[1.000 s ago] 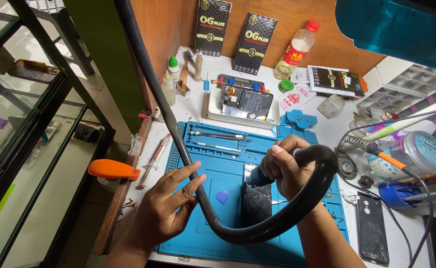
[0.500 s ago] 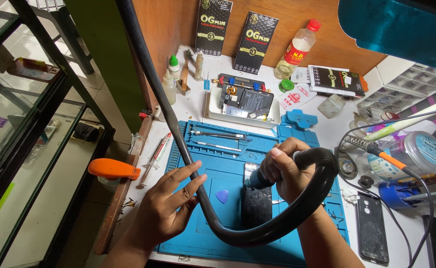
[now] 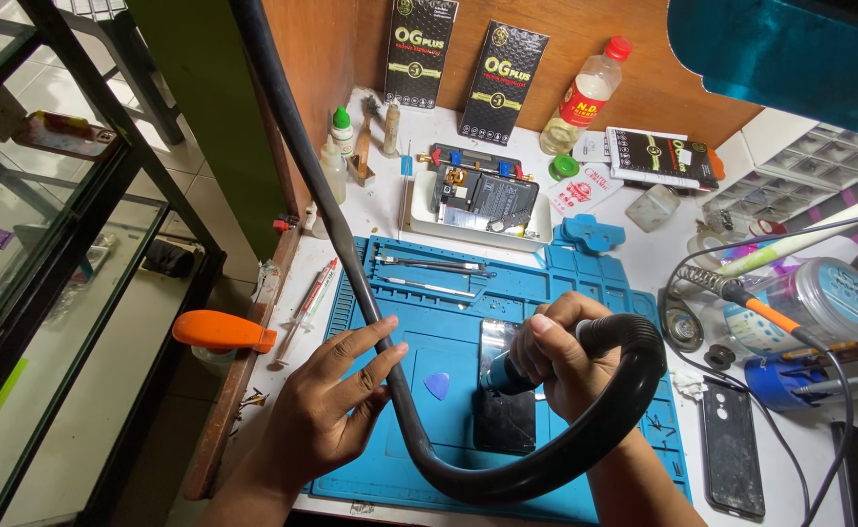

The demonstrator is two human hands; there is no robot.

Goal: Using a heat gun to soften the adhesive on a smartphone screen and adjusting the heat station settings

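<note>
Now | right hand (image 3: pixel 558 356) fingers wrapped around hose nozzle (image 3: pixel 503 375), tip pressed on dark phone (image 3: pixel 503 405) mid blue mat (image 3: pixel 468 390), aimed at the work | left hand (image 3: pixel 336 400) fingers spread open, steadying black hose (image 3: pixel 390 390) | blue pick (image 3: pixel 437 385) beside phone
</note>
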